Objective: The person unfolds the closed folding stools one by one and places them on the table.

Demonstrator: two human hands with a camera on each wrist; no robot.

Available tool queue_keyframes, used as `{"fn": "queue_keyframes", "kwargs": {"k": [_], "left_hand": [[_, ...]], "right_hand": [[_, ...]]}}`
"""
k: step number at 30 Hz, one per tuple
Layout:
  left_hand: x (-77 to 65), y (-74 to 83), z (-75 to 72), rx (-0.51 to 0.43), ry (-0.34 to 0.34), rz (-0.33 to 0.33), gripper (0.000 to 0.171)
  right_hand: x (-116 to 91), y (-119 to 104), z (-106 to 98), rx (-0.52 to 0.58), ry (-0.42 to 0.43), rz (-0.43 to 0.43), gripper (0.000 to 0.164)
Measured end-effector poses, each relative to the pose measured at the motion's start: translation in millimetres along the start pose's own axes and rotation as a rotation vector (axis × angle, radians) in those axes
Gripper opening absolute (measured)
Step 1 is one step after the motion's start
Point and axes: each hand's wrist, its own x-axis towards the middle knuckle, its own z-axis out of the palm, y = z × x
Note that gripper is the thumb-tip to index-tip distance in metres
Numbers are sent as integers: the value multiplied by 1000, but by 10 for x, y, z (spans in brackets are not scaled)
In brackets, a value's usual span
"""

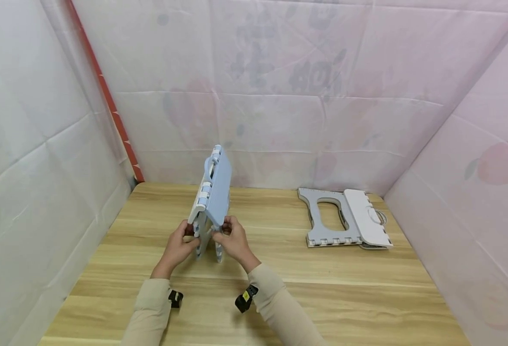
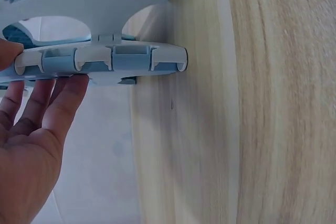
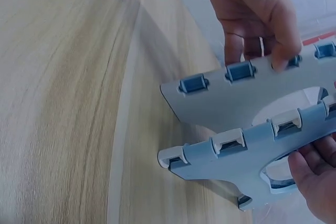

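A blue and white folding step stool (image 1: pixel 220 185) stands partly unfolded on the wooden table, its two seat halves angled up like a roof with the hinge ridge on top. My left hand (image 1: pixel 178 247) pinches the edge of the left leg panel, thumb on one face and fingers on the other. The right hand (image 1: pixel 235 240) grips the right leg panel below the blue seat half. Between the two leg panels (image 3: pixel 210 106) a narrow gap shows in the right wrist view. Hinge knuckles (image 2: pixel 94 59) line the near panel edge in the left wrist view.
A second folding stool, grey and white (image 1: pixel 362 216), lies flat at the table's back right, with a handle loop at its right side. Pale printed sheets (image 1: pixel 254 120) hang behind and beside the wooden table (image 1: pixel 344 298). A red strip (image 1: pixel 107 98) runs down the left corner.
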Motion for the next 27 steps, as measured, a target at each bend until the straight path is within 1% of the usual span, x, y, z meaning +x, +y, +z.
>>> {"fn": "queue_keyframes", "kwargs": {"k": [2,5,8,10,11,13,16,17,18,20,23,27], "left_hand": [[0,-13,-12,-12,2,-4,30],[-1,-8,-35,-19,1,-29,27],[0,-4,-55,-19,-7,-36,27],[1,-12,-67,-18,-13,-31,27],[-7,27,-78,-19,-16,-19,27],[-4,17,-83,-12,-20,-8,27],[-1,-10,-89,-1,-33,17,27],[1,-14,-91,-4,-37,21,27],[12,-63,-90,-4,-41,19,27],[15,-71,-100,-9,-49,27,27],[12,-57,-122,-28,-54,11,27],[7,-52,-153,-13,-59,-7,27]], "right_hand": [[-9,-60,-29,9,-23,13,41],[-41,-188,-69,4,-56,13,41],[-78,-308,-100,-17,-64,7,39],[-87,-320,-114,-28,-61,5,38],[-91,-327,-126,-30,-62,3,38],[-91,-325,-152,-33,-66,-5,37],[-87,-326,-198,-34,-86,-5,37],[-85,-329,-212,-40,-90,-7,37],[-83,-329,-221,-46,-92,-12,37],[-75,-333,-237,-53,-94,-22,36],[-66,-334,-256,-57,-102,-29,35],[-63,-340,-276,-52,-114,-21,35]]}}
